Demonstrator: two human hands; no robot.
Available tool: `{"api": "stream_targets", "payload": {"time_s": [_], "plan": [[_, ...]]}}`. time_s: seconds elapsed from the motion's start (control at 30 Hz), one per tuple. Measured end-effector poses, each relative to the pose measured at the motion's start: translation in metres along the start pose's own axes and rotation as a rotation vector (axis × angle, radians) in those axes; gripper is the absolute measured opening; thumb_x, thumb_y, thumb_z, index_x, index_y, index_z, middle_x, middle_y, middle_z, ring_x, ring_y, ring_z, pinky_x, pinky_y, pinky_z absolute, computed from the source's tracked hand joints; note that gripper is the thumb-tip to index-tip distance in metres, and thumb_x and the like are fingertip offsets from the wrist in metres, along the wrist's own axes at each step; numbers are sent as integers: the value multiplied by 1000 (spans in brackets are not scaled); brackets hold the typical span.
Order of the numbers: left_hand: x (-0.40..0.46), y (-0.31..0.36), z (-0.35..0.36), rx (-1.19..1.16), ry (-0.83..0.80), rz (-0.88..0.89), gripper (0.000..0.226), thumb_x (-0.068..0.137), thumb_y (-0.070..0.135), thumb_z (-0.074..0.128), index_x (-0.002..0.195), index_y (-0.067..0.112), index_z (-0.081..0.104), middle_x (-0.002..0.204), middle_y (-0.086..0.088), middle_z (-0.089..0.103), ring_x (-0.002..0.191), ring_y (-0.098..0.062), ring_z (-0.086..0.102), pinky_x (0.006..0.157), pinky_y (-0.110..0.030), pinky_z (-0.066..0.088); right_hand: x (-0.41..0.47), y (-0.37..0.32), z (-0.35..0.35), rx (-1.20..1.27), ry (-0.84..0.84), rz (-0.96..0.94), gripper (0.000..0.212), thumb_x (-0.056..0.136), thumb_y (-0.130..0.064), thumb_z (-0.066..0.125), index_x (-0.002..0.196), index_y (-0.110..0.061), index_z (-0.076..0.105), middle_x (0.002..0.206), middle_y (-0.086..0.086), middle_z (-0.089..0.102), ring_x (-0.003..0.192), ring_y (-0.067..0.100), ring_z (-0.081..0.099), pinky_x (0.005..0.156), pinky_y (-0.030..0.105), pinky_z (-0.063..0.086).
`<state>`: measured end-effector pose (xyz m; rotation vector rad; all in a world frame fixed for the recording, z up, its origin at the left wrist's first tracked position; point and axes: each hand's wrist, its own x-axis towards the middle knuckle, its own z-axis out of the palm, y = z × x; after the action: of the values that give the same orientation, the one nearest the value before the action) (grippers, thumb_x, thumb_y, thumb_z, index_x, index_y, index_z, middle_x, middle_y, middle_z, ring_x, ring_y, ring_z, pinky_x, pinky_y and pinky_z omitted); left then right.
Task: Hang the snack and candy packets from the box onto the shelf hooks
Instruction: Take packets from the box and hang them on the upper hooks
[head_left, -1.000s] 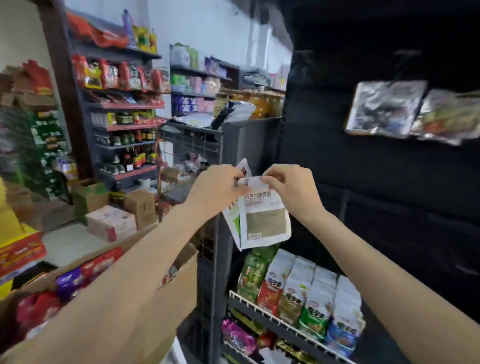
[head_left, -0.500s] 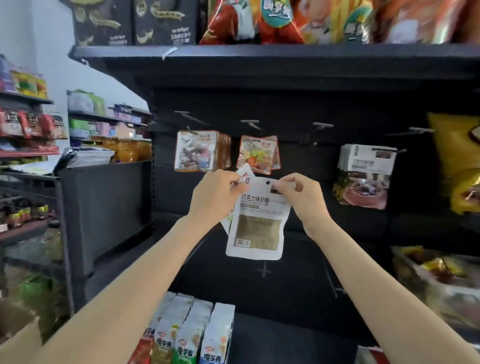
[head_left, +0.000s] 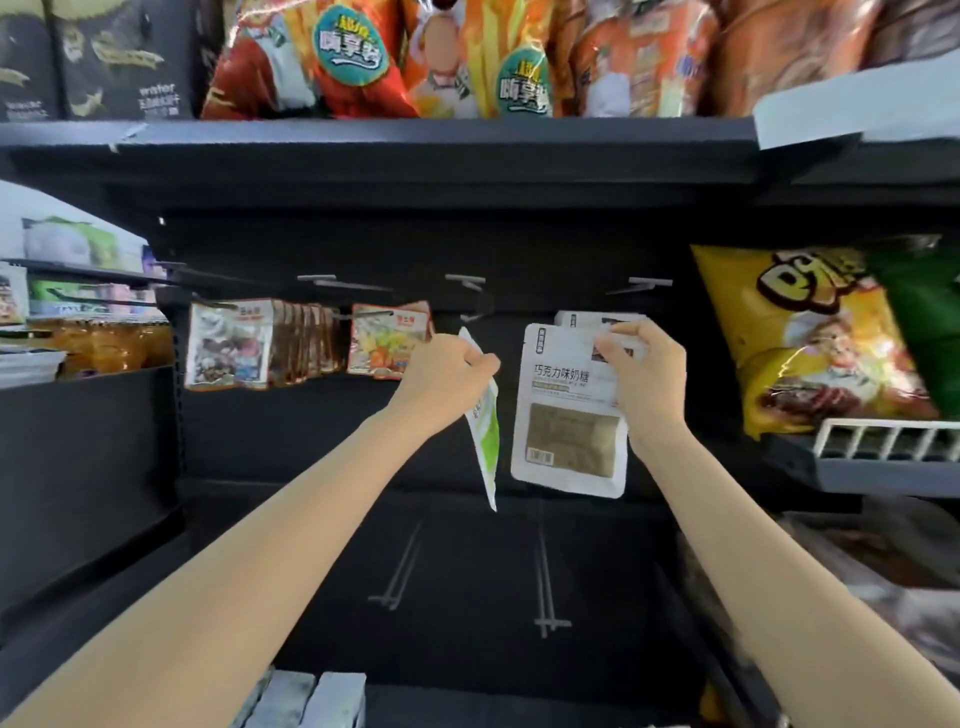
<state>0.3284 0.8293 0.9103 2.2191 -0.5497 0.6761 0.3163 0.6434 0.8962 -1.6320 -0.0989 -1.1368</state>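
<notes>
My right hand (head_left: 644, 371) pinches the top right of a white candy packet (head_left: 563, 415) with a brown window, held up in front of a hook (head_left: 641, 285) where similar white packets (head_left: 587, 318) hang. My left hand (head_left: 447, 371) grips the top of a second white-and-green packet (head_left: 485, 436), seen edge-on, just below an empty hook (head_left: 470, 283). The two packets are apart.
Left hooks carry a row of snack packets (head_left: 249, 343) and one colourful packet (head_left: 387, 340). Large chip bags (head_left: 800, 338) fill the right shelf, and more bags (head_left: 395, 57) stand on the top shelf. Two bare lower hooks (head_left: 543, 587) stick out below.
My hands have separated the two packets. The right hand carried the brown-window packet up and right to the hook; the left hand holds the green one aside. My view moved closer to the shelf.
</notes>
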Motion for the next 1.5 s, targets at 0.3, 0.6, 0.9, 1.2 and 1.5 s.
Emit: {"api": "stream_targets", "payload": {"time_s": [0.3,0.6,0.9,1.2,1.5], "plan": [[17,27,35,-48,-5,-50,40,94,21,44,59,2,47,52,-3,42,38,-7,29,34,-11,19,35,13,-28,-163,107,-98,4,92,-17,58,89,-19,60,82,-8,59,63,6,53,43,7,36],[22,37,47,-20,33,15,35,94,17,42,84,-4,68,84,-19,67,55,-15,45,44,-13,29,50,25,-23,-288,66,-153,17,94,-10,56,110,-15,52,96,-5,55,70,2,51,54,10,34],[26,39,44,36,71,43,33,95,6,40,117,7,65,127,-13,59,102,-25,61,68,-29,50,56,34,-19,-277,46,-171,14,92,-5,55,105,-10,58,104,0,59,89,4,49,60,5,35],[26,50,48,13,34,46,31,94,9,41,105,5,70,115,-12,65,79,-14,57,53,-17,36,80,44,-6,-654,11,-139,34,89,-4,58,122,-11,52,118,12,54,94,25,59,68,31,52],[26,48,42,-145,-57,-41,22,90,10,47,96,6,68,101,-10,63,89,-16,53,74,-29,39,82,78,-4,-794,-287,-173,68,86,-1,60,145,-14,31,149,11,26,137,29,23,104,39,38]]}}
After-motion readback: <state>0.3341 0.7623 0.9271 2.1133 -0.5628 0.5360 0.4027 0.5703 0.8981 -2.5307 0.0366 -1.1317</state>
